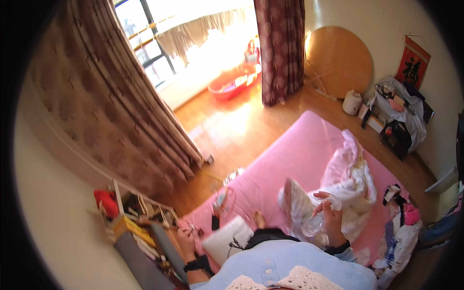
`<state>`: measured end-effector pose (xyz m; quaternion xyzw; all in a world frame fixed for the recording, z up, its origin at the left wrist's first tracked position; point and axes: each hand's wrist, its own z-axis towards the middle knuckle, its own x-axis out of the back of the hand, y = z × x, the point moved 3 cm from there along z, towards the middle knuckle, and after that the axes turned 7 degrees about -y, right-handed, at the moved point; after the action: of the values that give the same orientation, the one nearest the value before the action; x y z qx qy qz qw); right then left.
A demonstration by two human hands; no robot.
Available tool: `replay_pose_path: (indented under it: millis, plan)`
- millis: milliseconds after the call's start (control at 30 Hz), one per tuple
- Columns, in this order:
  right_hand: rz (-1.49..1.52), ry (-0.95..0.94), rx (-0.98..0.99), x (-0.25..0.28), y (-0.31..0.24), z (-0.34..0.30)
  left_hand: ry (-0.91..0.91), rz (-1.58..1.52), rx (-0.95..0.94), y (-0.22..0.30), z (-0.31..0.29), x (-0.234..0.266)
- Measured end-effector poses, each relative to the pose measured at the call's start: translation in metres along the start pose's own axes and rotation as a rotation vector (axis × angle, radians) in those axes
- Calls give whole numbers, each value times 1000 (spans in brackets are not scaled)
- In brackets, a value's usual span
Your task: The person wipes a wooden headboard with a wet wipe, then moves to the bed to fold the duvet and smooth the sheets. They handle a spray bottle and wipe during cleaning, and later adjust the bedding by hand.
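Note:
My right hand (330,216) is closed around a clear plastic bottle (316,221), held over the pink bed (290,159) in front of a crumpled white-and-pink blanket (350,186). My left hand (185,238) reaches to the edge of the cluttered bedside shelf (140,227) and seems to pinch a small object; what it is I cannot make out. Black wristbands sit on both wrists. A white pillow (226,240) lies between my arms.
Brown patterned curtains (111,96) hang at left. A red basin (232,82) stands by the bright window. A round wooden tabletop (338,60) leans on the far wall. Bags and clothes (398,113) pile at right. More clothes (398,232) lie on the bed's right edge.

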<state>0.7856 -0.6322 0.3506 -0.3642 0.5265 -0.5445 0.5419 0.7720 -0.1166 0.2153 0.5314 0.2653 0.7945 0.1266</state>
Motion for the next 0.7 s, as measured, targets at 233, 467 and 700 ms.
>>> replay_pose_path:
  millis: [233,467,700]
  plan:
    - [87,-85,95,-63,24,200,48,-129,94,16,214,-69]
    - [-10,64,147,-73,31,323,-45,-393,-2,102,370,-109]
    - [-1,79,169,-54,76,442,-84,-419,-212,175,514,-176]
